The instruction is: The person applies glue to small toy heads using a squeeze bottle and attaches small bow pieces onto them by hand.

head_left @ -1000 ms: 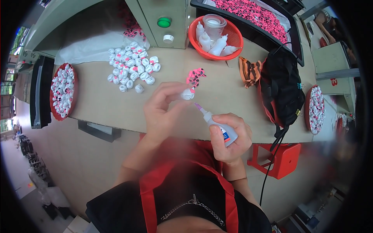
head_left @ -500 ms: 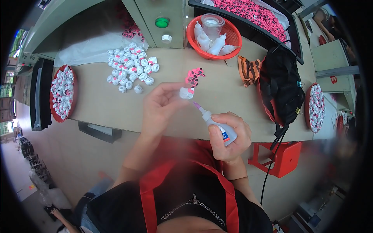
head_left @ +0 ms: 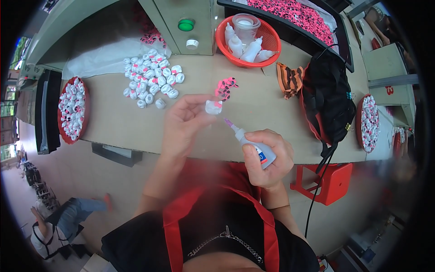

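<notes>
Grip state: left hand (head_left: 183,124) pinches a small white cap (head_left: 213,107) at the fingertips, above the tabletop (head_left: 253,113). Right hand (head_left: 268,156) is closed around a glue bottle (head_left: 252,148), nozzle aimed toward the cap, apparently not touching. Loose white caps (head_left: 152,84) lie beyond; pink pieces (head_left: 225,87) sit just behind.

L hand (head_left: 183,122) blurred; glue bottle (head_left: 253,148) half hidden in R hand (head_left: 269,158)

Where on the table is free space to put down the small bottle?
Bare table lies between the red dish at left, the white pieces and the left hand. Also between pink bits and black bag. The back is crowded.
</notes>
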Available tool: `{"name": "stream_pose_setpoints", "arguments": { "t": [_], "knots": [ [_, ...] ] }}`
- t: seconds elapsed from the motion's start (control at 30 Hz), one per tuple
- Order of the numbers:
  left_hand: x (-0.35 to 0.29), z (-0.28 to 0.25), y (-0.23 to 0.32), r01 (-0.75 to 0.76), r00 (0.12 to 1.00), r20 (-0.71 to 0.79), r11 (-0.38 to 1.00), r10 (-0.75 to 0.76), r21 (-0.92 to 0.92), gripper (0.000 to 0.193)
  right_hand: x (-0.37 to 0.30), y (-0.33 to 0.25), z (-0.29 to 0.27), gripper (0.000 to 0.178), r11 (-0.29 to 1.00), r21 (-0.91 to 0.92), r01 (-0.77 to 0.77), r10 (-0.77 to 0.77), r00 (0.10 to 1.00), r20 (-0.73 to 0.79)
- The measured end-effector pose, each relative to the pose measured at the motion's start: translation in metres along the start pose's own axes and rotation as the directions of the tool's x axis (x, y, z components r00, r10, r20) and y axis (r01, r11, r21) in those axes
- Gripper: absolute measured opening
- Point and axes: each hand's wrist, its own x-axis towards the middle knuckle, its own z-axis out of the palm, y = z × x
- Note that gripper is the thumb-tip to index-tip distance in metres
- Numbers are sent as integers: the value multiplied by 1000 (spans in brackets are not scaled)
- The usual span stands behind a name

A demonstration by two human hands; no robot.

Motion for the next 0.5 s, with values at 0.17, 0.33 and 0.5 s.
{"name": "stream_pose_setpoints", "arguments": {
  "t": [0.17,0.33,0.5],
  "knots": [
    [0,-1,-2,7,1000,-5,1000,-7,-4,31,-1,0,4,25,1000,6,-14,14,1000,-4],
    [3,-15,-8,-61,994,-90,996,66,63,33,4,15,9,23,694,330,-640,670,742,32],
    [1,-24,-6,-63,988,-139,996,70,55,35,3,76,25,18,711,129,-691,679,723,131]
  ]
}}
